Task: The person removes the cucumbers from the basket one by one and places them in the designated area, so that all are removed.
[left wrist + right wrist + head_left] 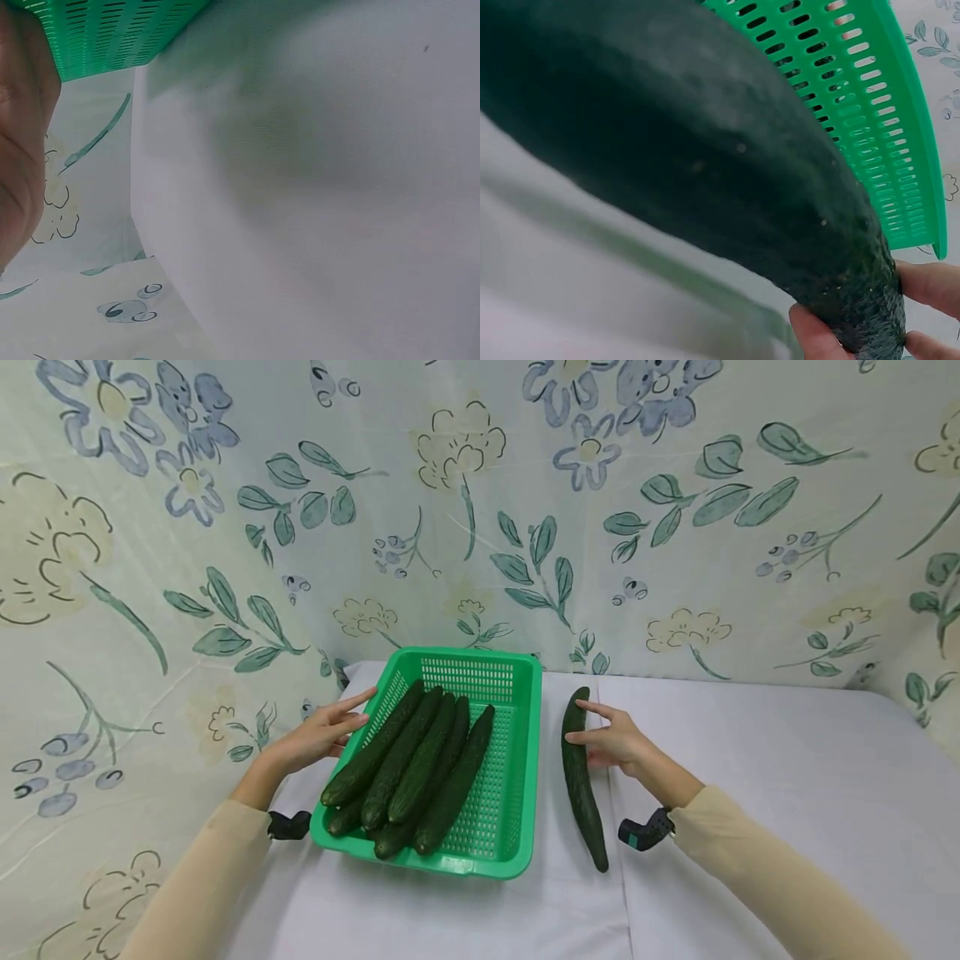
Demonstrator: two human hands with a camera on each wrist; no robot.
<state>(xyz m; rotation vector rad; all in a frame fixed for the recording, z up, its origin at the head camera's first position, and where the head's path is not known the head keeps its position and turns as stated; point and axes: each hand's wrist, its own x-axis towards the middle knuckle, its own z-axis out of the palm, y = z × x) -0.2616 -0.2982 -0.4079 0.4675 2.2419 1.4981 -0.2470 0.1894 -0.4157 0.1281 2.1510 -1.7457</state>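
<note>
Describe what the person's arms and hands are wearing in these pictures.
Both arms wear long, plain cream-beige sleeves reaching to the wrists. The left hand and right hand are bare, with no gloves or rings visible. A small black device sits under each wrist; the right one shows a teal spot.

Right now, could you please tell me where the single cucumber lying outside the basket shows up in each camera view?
Head: the lone cucumber lies on the white table right of centre, the right hand at its far end.
Left wrist: not in it; only a basket corner and cloth.
Right wrist: it fills the picture diagonally, fingers pinching its tip at the bottom right.
Shared landmark: the green basket.
</note>
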